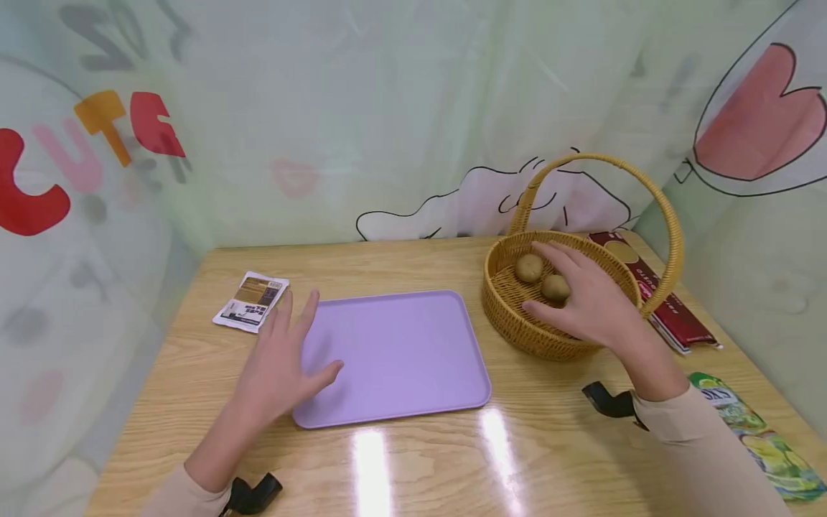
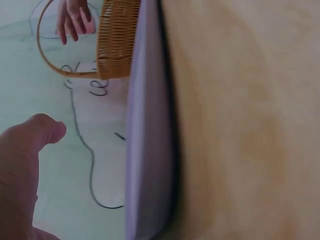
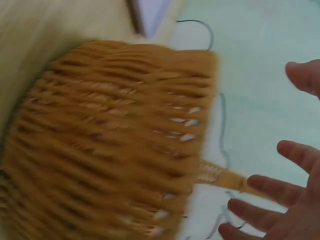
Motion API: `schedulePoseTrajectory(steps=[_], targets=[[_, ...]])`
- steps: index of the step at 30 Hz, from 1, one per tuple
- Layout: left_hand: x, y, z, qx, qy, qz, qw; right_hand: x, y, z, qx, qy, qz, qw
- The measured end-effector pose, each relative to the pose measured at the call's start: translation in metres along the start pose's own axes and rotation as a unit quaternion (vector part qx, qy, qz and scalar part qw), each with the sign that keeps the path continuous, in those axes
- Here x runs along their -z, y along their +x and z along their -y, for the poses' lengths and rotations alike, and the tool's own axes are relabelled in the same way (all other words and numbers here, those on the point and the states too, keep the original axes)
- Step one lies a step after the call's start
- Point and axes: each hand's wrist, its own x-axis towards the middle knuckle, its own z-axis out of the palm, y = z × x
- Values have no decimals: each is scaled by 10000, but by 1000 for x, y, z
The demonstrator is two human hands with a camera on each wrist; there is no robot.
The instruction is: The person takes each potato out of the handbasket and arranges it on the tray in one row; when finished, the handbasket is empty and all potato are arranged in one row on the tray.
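Observation:
My right hand (image 1: 591,298) reaches over the wicker basket (image 1: 526,334), fingers spread and holding nothing. Two round brown potatoes (image 1: 529,268) lie on the basket's floor near its left side, one partly behind the fingers. In the right wrist view the spread fingers (image 3: 270,187) stand above the basket's rim. Over the left end of a purple tray (image 1: 400,359) hovers my left hand (image 1: 274,366), thumb out and fingers apart, with nothing in it. The left wrist view shows its thumb (image 2: 37,132) beside the tray's edge.
A small brown-and-white packet (image 1: 252,301) lies left of the tray. Behind and right of the basket is a dark red package (image 1: 678,316). A green pouch (image 1: 756,438) rests near the right edge. The basket's tall handle (image 1: 672,230) arches above it. A printed curtain hangs behind the table.

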Motion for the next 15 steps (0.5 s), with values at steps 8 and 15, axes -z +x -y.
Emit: schedulePoseTrajectory(steps=[8, 15], targets=[[-19, -9, 1, 107, -130, 193, 9997, -16, -6, -26, 28, 228, -46, 9997], [-23, -9, 1, 227, -52, 263, 9994, -19, 2, -43, 7, -21, 320, 9995]])
